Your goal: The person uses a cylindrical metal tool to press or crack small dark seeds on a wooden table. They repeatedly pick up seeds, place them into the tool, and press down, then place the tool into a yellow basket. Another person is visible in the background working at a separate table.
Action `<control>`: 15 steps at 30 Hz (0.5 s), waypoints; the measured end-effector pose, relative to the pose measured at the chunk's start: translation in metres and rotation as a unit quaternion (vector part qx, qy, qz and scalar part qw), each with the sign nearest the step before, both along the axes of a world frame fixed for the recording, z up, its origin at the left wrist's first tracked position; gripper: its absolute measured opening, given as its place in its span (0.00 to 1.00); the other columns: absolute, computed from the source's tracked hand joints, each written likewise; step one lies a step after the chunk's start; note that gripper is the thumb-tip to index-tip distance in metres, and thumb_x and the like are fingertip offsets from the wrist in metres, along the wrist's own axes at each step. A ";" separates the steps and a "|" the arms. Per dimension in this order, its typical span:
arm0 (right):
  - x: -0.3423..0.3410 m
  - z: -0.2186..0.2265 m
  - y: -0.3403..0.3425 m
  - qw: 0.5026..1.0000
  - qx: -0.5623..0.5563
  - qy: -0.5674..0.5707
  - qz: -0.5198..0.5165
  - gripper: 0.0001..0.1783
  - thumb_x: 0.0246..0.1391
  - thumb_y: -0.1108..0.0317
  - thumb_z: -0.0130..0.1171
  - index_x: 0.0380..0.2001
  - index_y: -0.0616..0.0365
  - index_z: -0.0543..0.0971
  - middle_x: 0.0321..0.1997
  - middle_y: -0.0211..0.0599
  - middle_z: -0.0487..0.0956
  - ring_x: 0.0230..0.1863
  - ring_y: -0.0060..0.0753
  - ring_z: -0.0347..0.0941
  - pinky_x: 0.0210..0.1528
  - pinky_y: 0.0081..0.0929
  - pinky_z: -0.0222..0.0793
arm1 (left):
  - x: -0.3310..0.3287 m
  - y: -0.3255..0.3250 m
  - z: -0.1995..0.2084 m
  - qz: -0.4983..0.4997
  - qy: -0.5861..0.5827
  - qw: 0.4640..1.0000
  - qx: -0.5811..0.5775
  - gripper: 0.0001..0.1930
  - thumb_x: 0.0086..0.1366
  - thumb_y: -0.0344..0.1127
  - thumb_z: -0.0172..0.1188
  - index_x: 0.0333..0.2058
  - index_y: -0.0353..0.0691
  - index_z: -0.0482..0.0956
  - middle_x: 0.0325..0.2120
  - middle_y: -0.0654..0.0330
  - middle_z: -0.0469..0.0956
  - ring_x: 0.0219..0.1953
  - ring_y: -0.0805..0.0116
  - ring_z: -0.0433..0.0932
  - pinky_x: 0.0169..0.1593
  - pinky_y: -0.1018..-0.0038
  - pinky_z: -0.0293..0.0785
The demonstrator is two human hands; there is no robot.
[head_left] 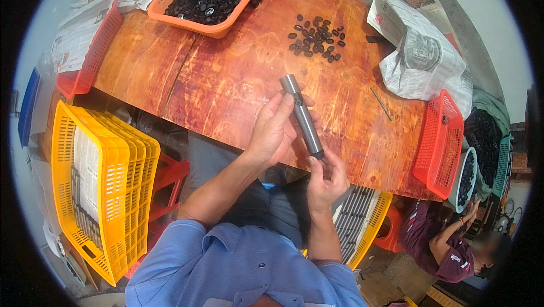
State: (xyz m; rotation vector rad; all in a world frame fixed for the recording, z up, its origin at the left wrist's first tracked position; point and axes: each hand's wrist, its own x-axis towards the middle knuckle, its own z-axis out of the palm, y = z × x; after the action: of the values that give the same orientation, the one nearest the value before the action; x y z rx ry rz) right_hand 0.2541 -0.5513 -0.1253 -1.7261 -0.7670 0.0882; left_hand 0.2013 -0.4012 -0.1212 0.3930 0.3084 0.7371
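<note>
A grey metallic tube (306, 124) with a small round mark on its side and a black lower end is held in front of me, tilted over the table's near edge. My left hand (273, 129) is closed around its upper half, thumb along the side and fingertips showing behind. At the black end, the thumb and fingers of my right hand (328, 181) pinch the tube. Beyond it, several small black oval pieces (318, 37) lie loose on the reddish-brown wooden table (226, 97). To the right rests a thin rod (381, 103).
An orange basket (218, 31) full of black pieces stands at the back left. Stacked yellow crates (107, 120) are at my left. Rightward are crumpled newspaper (422, 52), a red basket (439, 143) and another person (439, 239) near a pale basin (467, 179).
</note>
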 end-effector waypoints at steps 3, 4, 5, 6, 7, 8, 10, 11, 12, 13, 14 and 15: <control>0.000 -0.001 -0.001 1.000 0.007 0.015 0.006 0.19 0.50 0.77 0.73 0.46 0.67 0.81 0.37 0.43 0.87 0.35 0.29 0.85 0.38 0.25 0.80 | 0.000 0.000 0.002 -0.001 0.003 1.000 -0.001 0.21 0.78 0.45 0.49 0.62 0.39 0.66 0.44 0.56 0.78 0.43 0.60 0.83 0.48 0.58 0.84; 0.000 -0.002 0.000 1.000 0.011 0.022 0.009 0.19 0.50 0.77 0.73 0.46 0.67 0.81 0.36 0.42 0.87 0.34 0.29 0.84 0.38 0.25 0.80 | 0.000 -0.001 0.003 -0.001 0.005 1.000 -0.004 0.21 0.78 0.45 0.49 0.62 0.39 0.66 0.43 0.56 0.78 0.43 0.60 0.82 0.48 0.58 0.84; 0.001 -0.003 0.001 0.999 0.016 0.029 0.011 0.19 0.51 0.77 0.73 0.46 0.67 0.81 0.36 0.42 0.86 0.34 0.29 0.84 0.38 0.25 0.80 | 0.000 -0.001 0.003 0.001 0.003 1.000 -0.012 0.21 0.78 0.45 0.49 0.62 0.39 0.67 0.43 0.56 0.78 0.42 0.61 0.82 0.47 0.59 0.84; 0.002 -0.004 0.000 0.999 0.011 0.030 0.016 0.19 0.51 0.76 0.73 0.47 0.67 0.81 0.36 0.42 0.86 0.34 0.28 0.84 0.38 0.24 0.80 | 0.001 -0.001 0.003 0.002 0.000 1.000 -0.020 0.21 0.78 0.46 0.49 0.62 0.40 0.67 0.43 0.57 0.78 0.42 0.61 0.82 0.47 0.59 0.84; 0.004 -0.006 -0.001 0.999 0.006 0.032 0.020 0.19 0.51 0.76 0.74 0.47 0.67 0.81 0.36 0.42 0.86 0.33 0.28 0.83 0.38 0.24 0.80 | 0.001 -0.001 0.002 0.003 -0.002 1.000 -0.028 0.21 0.78 0.46 0.49 0.62 0.40 0.67 0.42 0.57 0.78 0.41 0.62 0.81 0.46 0.59 0.83; 0.006 -0.006 -0.001 0.999 0.001 0.033 0.024 0.19 0.51 0.76 0.74 0.47 0.67 0.81 0.36 0.42 0.86 0.33 0.27 0.83 0.38 0.24 0.80 | 0.002 -0.002 0.003 0.006 -0.012 0.999 -0.035 0.20 0.79 0.45 0.49 0.61 0.40 0.67 0.42 0.57 0.77 0.41 0.62 0.80 0.46 0.60 0.83; 0.003 -0.005 -0.002 0.999 0.007 0.049 0.024 0.19 0.51 0.77 0.73 0.46 0.67 0.81 0.37 0.42 0.86 0.34 0.27 0.83 0.38 0.23 0.80 | 0.004 -0.005 0.006 0.011 -0.033 0.998 -0.049 0.18 0.79 0.43 0.49 0.60 0.42 0.66 0.41 0.57 0.75 0.41 0.62 0.79 0.45 0.61 0.82; 0.001 -0.004 -0.002 0.998 0.010 0.056 0.024 0.19 0.51 0.77 0.73 0.46 0.67 0.82 0.37 0.42 0.86 0.34 0.26 0.83 0.38 0.23 0.80 | 0.004 -0.005 0.005 0.014 -0.034 0.998 -0.050 0.18 0.79 0.43 0.49 0.60 0.42 0.66 0.40 0.58 0.75 0.40 0.62 0.79 0.45 0.61 0.82; -0.001 -0.002 -0.002 0.998 0.012 0.062 0.022 0.18 0.51 0.77 0.73 0.46 0.67 0.82 0.38 0.42 0.86 0.35 0.26 0.83 0.39 0.23 0.80 | 0.005 -0.006 0.005 0.018 -0.035 0.998 -0.051 0.18 0.79 0.43 0.49 0.60 0.43 0.66 0.40 0.58 0.75 0.40 0.63 0.78 0.44 0.62 0.82; -0.002 0.000 -0.001 0.997 0.014 0.067 0.020 0.18 0.51 0.78 0.73 0.46 0.67 0.82 0.38 0.42 0.86 0.35 0.26 0.83 0.39 0.23 0.80 | 0.005 -0.007 0.005 0.021 -0.036 0.998 -0.052 0.17 0.79 0.43 0.49 0.60 0.43 0.66 0.40 0.58 0.75 0.40 0.63 0.78 0.44 0.62 0.82; -0.004 0.002 0.000 0.997 0.015 0.073 0.017 0.18 0.51 0.78 0.73 0.46 0.68 0.82 0.38 0.41 0.86 0.35 0.25 0.83 0.39 0.23 0.80 | 0.006 -0.007 0.005 0.022 -0.039 0.998 -0.052 0.17 0.79 0.43 0.49 0.60 0.43 0.66 0.40 0.58 0.75 0.40 0.63 0.78 0.44 0.62 0.82; -0.004 0.001 0.000 0.997 0.020 0.080 0.014 0.18 0.51 0.79 0.73 0.46 0.68 0.82 0.38 0.42 0.86 0.36 0.25 0.83 0.39 0.23 0.80 | 0.006 -0.007 0.005 0.022 -0.041 0.998 -0.052 0.17 0.79 0.43 0.49 0.60 0.43 0.66 0.40 0.58 0.75 0.40 0.63 0.78 0.44 0.62 0.82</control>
State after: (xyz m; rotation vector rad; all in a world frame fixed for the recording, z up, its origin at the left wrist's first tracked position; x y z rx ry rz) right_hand 0.2499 -0.5509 -0.1240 -1.6482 -0.6711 0.2254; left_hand 0.2077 -0.4080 -0.1157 0.2582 0.2764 0.7743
